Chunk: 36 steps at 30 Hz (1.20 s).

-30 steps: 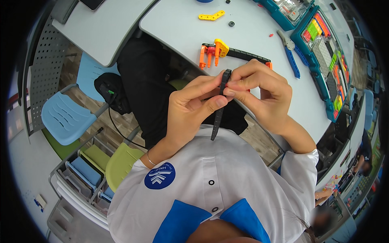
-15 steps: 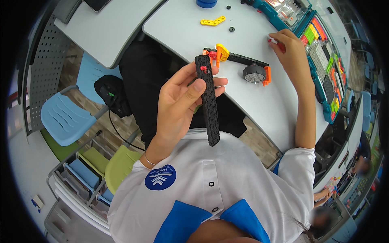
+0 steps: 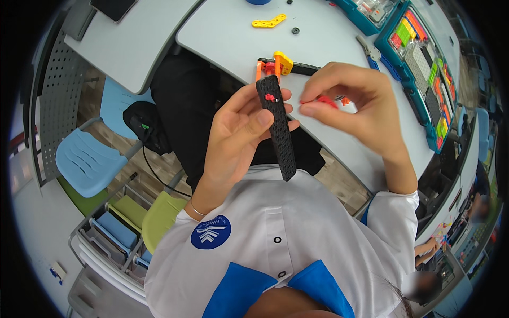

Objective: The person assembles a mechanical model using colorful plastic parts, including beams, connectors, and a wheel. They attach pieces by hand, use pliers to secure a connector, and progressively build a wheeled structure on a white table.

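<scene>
Holding the long black perforated plastic beam [image 3: 279, 132] upright in your left hand [image 3: 238, 138], you have your fingers wrapped behind it and your thumb pressed across its front, so the holed face turns up toward you. That closed left grip sits at mid-length, leaving the top end free, where a small red plastic peg [image 3: 271, 97] is already seated in a hole. Your right hand [image 3: 360, 106] hovers just beside that top end, apart from the beam, its thumb and forefinger pinched shut on another small red plastic piece [image 3: 323, 100], held by the tips so it can be lined up with the holes.

Beyond both grips, on the pale grey surface [image 3: 222, 42], lies an orange and yellow plastic assembly on a black beam [image 3: 278, 65], close behind your left fingertips. Farther out is a yellow angled perforated plastic strip [image 3: 269, 21] with a small black ring [image 3: 295, 31] near it. Well off to the right of your right grip stands a teal plastic sorting tray with coloured parts [image 3: 424, 58].
</scene>
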Motion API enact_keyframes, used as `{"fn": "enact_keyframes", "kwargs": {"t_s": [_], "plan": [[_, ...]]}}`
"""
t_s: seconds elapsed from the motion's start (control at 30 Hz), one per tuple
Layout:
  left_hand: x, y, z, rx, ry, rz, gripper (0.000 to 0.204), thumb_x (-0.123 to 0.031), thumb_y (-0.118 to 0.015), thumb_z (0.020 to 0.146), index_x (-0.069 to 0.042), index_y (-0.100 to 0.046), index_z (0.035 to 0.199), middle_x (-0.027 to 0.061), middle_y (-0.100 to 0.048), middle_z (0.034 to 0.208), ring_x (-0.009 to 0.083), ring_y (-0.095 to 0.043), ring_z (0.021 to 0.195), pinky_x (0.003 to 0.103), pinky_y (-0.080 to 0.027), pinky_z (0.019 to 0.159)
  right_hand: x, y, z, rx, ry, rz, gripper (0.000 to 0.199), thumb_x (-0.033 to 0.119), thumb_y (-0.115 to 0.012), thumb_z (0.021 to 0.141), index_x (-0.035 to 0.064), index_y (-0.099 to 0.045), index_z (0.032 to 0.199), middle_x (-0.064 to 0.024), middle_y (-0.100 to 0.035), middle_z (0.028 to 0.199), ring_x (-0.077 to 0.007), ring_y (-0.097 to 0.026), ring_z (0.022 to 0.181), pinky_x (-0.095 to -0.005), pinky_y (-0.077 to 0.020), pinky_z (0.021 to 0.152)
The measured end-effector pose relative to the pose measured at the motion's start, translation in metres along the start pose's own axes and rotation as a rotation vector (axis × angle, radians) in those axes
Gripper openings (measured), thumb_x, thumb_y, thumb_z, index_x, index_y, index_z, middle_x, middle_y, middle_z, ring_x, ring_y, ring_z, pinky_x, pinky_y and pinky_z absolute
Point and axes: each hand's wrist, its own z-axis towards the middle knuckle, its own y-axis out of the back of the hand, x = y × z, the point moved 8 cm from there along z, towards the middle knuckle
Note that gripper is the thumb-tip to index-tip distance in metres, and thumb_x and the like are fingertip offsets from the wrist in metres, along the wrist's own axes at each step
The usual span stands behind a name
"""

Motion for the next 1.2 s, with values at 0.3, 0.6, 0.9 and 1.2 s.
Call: {"fn": "enact_keyframes", "kwargs": {"t_s": [0.3,0.6,0.9,1.2], "plan": [[0.006,0.004,0.001,0.019,0.027,0.017,0.049,-0.012,-0.07,0.092,0.004,-0.05,0.135,0.0167,-0.06,0.13,0.0194,-0.062,0.116,0.032,-0.055,0.094,0.012,-0.013,-0.009,-0.165,0.295,-0.354,0.015,0.002,-0.08,0.073,0.004,-0.073,0.087,-0.0059,-0.069,0.082,-0.0183,-0.064,0.067,-0.0254,-0.0506,0.064],[0.003,0.007,0.0,0.014,-0.082,0.167,0.048,0.005,-0.077,0.08,0.003,-0.062,0.126,0.015,-0.062,0.125,0.019,-0.065,0.105,0.03,-0.057,0.089,-0.015,-0.012,-0.009,-0.051,-0.017,0.005,0.011,0.002,-0.078,0.077,0.0,-0.07,0.084,-0.0053,-0.066,0.075,-0.0114,-0.058,0.066,-0.0254,-0.0478,0.065],[-0.01,-0.001,-0.001,0.031,-0.08,0.375,0.042,-0.003,-0.083,0.075,0.002,-0.069,0.114,0.0099,-0.063,0.111,0.0196,-0.064,0.101,0.033,-0.052,0.091,-0.015,-0.015,-0.009,0.012,-0.02,-0.024,0.011,0.006,-0.081,0.077,0.0012,-0.072,0.081,-0.003,-0.066,0.074,-0.0108,-0.057,0.066,-0.0251,-0.0464,0.064],[0.01,0.004,0.003,0.125,0.126,0.072,0.058,-0.024,-0.078,0.087,0.004,-0.051,0.131,0.0115,-0.062,0.114,0.0216,-0.068,0.103,0.037,-0.058,0.087,-0.017,0.0,-0.001,-0.016,-0.119,0.303,0.01,0.005,-0.079,0.082,0.0001,-0.074,0.088,-0.0068,-0.07,0.092,-0.0094,-0.059,0.07,-0.0238,-0.0471,0.063]]}}
